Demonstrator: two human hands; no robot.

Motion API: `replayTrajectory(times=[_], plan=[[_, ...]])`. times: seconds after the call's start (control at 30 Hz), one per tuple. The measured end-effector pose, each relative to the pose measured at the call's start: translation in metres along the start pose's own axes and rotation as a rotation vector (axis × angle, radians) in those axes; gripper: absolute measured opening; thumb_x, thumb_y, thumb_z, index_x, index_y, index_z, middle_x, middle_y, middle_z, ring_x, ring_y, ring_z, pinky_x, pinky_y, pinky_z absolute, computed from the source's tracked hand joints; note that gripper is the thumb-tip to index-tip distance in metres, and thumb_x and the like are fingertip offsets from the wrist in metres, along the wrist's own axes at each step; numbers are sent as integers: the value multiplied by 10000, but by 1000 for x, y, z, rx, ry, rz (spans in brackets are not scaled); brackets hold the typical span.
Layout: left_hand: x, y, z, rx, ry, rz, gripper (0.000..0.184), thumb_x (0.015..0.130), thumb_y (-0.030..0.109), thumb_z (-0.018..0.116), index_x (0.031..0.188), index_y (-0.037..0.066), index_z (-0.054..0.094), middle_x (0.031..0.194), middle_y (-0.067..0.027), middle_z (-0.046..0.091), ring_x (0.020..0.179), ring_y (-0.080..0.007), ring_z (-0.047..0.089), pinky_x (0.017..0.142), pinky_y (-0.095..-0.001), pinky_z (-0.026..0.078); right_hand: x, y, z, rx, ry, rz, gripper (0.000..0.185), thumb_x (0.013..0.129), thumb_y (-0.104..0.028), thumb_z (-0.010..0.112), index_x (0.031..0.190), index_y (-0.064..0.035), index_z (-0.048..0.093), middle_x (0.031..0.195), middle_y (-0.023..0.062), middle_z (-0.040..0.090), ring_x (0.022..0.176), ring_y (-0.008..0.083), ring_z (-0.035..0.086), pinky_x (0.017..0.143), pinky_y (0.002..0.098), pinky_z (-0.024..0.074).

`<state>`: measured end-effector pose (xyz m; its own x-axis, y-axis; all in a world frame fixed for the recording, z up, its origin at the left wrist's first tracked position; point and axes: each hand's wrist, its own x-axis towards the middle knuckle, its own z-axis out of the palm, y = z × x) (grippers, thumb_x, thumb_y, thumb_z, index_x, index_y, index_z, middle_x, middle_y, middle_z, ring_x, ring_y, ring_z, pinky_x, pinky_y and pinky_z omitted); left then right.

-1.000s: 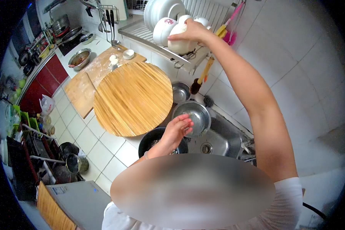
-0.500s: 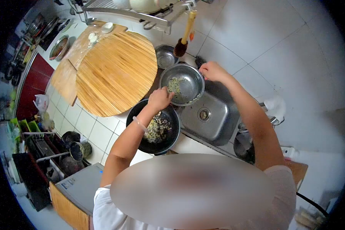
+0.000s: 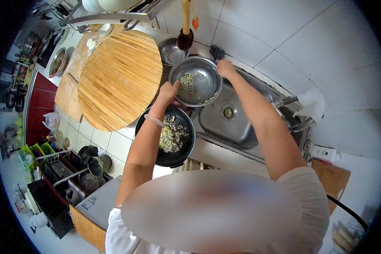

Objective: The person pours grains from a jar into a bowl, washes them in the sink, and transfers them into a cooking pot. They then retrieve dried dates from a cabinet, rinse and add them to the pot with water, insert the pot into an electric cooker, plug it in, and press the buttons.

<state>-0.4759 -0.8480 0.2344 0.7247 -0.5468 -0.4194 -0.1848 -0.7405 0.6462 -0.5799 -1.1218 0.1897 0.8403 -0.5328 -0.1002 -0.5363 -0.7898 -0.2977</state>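
A stainless steel bowl is held at the rim on both sides, near the sink's left end. My left hand is closed on its left rim, with a pale bracelet on that wrist. My right hand grips the upper right rim. Chopped pale green and whitish bits cling to the bowl's inside, mostly on the left. Just below the bowl is a black pan, partly covered by my left forearm. In the pan lies a chopped yellow, white and dark mixture.
A sink with a faucet lies to the right. A large round slatted wooden lid covers part of a wooden board at left. A smaller metal bowl stands behind, under a hanging brush.
My left hand has gone from reaching over the bowl's edge to gripping the rim. Both hands now hold the bowl. The camera view has shifted slightly.
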Motion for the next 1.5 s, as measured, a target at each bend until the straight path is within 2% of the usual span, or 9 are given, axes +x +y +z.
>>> replayTrajectory(times=[0.27,0.43,0.57,0.67,0.87,1.0,1.07,1.4,1.5], plan=[[4,8,11,-1,169,170,612,853,453,474,1053,-124,521,1018,-323,561,992,-435,536,858,-444,424,-41,16,-30,222,3,70,119,653,-132,622,718,-43,577,719,133,618,702,285,594,644,388,453],[-9,32,3,21,144,218,545,851,437,476,1048,-64,561,1003,-289,583,978,-422,549,855,-449,427,-66,39,-69,475,-124,139,74,684,-75,604,700,-60,534,573,41,526,452,134,509,395,273,382],[-23,45,-8,-286,-101,124,470,866,337,502,1137,-46,537,912,-183,633,862,-243,620,699,-344,508,-102,32,-128,704,-242,227,68,694,-83,604,688,-47,547,560,62,533,407,137,498,358,271,366],[-44,44,-25,-303,-42,354,439,871,301,506,1142,-44,536,917,-186,633,839,-217,617,657,-316,511,-127,14,-158,828,-405,281,35,733,-69,577,730,-51,547,580,47,538,424,114,503,351,226,366],[-75,26,-78,-576,-128,213,334,875,225,531,1054,-52,585,871,-128,634,718,-183,621,577,-309,518,-155,-42,-173,1007,-600,264,94,794,-83,561,869,-27,558,653,60,578,457,114,538,372,226,437],[-110,12,-114,-305,-151,162,366,904,251,502,1170,-1,525,885,-75,606,739,-150,588,610,-293,545,-162,-72,-156,964,-698,226,142,854,-115,551,967,-33,521,767,58,597,567,120,585,502,229,524],[-124,-4,-121,-311,-16,185,287,854,173,526,1036,-37,598,756,-102,621,618,-144,600,521,-282,529,-166,-90,-144,961,-720,196,154,860,-134,555,976,-37,522,807,68,610,624,131,603,544,256,542],[-155,-89,-146,33,377,147,208,751,87,604,926,-21,631,753,-133,652,657,-205,650,567,-308,510,-156,-156,-82,971,-775,91,123,864,-98,541,943,-8,511,747,100,598,554,160,596,472,267,540],[-165,-95,-145,-108,359,73,176,768,70,603,913,-29,611,737,-122,635,627,-181,631,544,-294,518,-156,-164,-71,940,-758,74,141,862,-97,542,969,-12,505,768,108,597,563,165,598,471,269,537]])
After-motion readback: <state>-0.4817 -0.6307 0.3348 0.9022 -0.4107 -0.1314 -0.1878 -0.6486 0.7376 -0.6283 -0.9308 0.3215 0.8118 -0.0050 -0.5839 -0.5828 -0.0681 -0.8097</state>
